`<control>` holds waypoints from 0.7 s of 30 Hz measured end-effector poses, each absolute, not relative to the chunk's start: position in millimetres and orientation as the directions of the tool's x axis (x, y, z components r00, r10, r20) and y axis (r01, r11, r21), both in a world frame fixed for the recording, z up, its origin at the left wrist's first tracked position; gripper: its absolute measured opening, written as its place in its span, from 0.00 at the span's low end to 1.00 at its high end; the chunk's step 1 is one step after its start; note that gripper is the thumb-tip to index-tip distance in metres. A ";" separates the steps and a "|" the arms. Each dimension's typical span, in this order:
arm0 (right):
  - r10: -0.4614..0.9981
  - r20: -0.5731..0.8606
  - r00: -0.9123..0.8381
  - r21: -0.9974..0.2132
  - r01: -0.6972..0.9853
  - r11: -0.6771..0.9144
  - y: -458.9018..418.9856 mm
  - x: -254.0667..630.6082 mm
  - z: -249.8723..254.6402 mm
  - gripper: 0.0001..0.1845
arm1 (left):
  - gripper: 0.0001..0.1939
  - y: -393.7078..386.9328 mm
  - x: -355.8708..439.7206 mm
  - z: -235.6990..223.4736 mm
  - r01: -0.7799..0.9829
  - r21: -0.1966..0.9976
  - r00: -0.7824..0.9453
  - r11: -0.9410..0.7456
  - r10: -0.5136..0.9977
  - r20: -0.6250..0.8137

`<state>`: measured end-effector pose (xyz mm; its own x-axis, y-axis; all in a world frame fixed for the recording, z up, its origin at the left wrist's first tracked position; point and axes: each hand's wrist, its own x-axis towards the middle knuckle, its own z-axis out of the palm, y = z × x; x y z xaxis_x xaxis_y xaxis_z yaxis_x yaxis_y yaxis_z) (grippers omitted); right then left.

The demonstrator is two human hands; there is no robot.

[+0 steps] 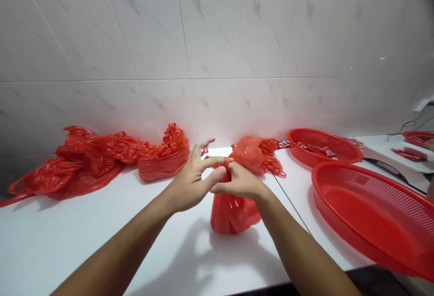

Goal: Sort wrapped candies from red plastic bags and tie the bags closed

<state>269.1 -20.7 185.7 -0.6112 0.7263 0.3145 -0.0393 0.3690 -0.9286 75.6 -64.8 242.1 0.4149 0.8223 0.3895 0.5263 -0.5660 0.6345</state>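
Note:
A filled red plastic bag stands on the white counter between my forearms, its top drawn up into a narrow twist of handles. My left hand pinches that twist between thumb and forefinger, with its other fingers spread. My right hand closes on the same twist from the other side. Behind my hands lies a knotted red plastic bag. What the filled bag contains is hidden.
Crumpled red plastic bags lie along the tiled wall at left. At right are a red oval basket holding wrapped packets and a larger red mesh basket. The counter's front edge runs along the bottom right.

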 end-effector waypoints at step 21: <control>0.653 0.022 -0.757 -1.000 -0.007 0.026 -21.8 277.8 197.0 0.29 | 0.30 -83.5 64.7 184.0 0.269 0.779 0.226 -0.567 0.823 0.521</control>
<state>277.8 -21.8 197.0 -0.7567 0.6533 0.0223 -0.0072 0.0258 -0.9996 64.7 -83.5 184.0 0.2256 0.8230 0.5213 0.2688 -0.5669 0.7787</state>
